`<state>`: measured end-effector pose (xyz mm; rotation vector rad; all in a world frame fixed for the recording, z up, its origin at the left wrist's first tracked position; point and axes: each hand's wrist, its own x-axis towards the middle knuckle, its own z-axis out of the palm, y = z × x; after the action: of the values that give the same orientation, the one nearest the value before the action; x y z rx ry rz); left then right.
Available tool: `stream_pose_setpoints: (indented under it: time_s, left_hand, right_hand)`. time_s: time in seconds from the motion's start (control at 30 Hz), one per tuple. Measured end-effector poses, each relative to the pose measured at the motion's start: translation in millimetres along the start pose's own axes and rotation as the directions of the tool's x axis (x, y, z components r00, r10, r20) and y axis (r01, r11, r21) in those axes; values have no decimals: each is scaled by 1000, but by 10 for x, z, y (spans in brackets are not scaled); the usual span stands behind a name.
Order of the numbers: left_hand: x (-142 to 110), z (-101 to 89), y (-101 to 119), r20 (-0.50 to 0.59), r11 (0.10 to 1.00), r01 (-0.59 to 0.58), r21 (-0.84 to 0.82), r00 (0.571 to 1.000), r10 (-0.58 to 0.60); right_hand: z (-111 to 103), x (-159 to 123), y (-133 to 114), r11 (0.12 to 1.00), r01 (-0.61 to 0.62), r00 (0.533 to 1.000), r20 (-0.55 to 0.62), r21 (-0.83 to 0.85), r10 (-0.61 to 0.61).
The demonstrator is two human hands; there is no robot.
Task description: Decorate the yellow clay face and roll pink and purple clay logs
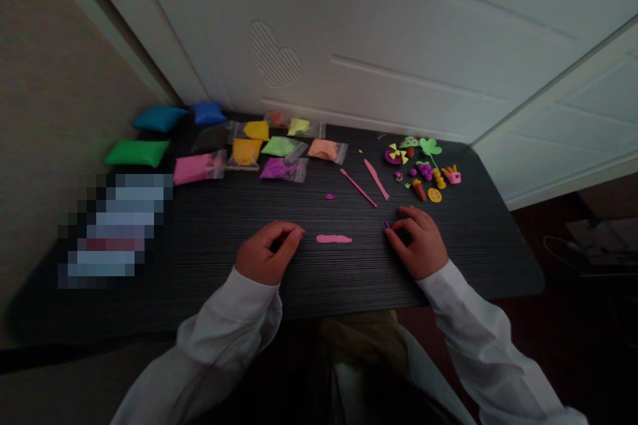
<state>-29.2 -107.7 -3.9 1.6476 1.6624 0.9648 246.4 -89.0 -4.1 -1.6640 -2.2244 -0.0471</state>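
Note:
A flat pink strip of clay (pixel 333 238) lies on the dark table (pixel 209 232) between my hands. My left hand (pixel 268 250) rests just left of it, fingers curled with fingertips pinched together; whether anything is in them I cannot make out. My right hand (pixel 419 240) rests to the strip's right, fingers bent, pinching a tiny purple bit of clay (pixel 387 224) at its fingertips. A small magenta blob (pixel 329 196) sits a little behind the strip.
Two pink modelling tools (pixel 357 187) (pixel 376 179) lie behind my hands. Small finished clay figures (pixel 421 169) cluster at the back right. Bags of coloured clay (pixel 279 146) line the back, with green (pixel 136 152) and blue (pixel 159 118) packs at the left. A white cabinet (pixel 379 40) stands behind.

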Motion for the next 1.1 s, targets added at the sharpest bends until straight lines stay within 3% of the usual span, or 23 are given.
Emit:
stream_pose_setpoints:
  time_s: [0.17,0.3,0.43,0.6,0.73,0.93,1.1]
  left_hand:
    - [0,0,7,1,1000,-6,-18,1000,6]
    - [-1,2,14,-13,1000,-11,-24,1000,11]
    - [1,2,9,-14,1000,-8,-18,1000,8]
    - [1,-1,4,0,1000,-8,-3,1000,8]
    - [1,1,2,1,1000,-5,4,1000,5]
    - [1,6,-4,-10,1000,2,-8,1000,-2]
    - [1,4,-12,2,1000,10,-9,1000,-10]
  right_hand:
    - [-44,-101,38,999,30,1000,7,-35,-30]
    - [-94,-179,-24,977,106,987,137,-186,-81]
    - [-97,-180,-42,963,143,965,247,-228,-85]
    - [-85,-173,-32,956,27,975,218,-294,40]
    - [-77,-197,-99,961,91,965,261,-259,-21]
    - [-40,-190,-71,947,-25,977,192,-321,91]
    - [-21,-202,-220,959,47,974,228,-279,19]
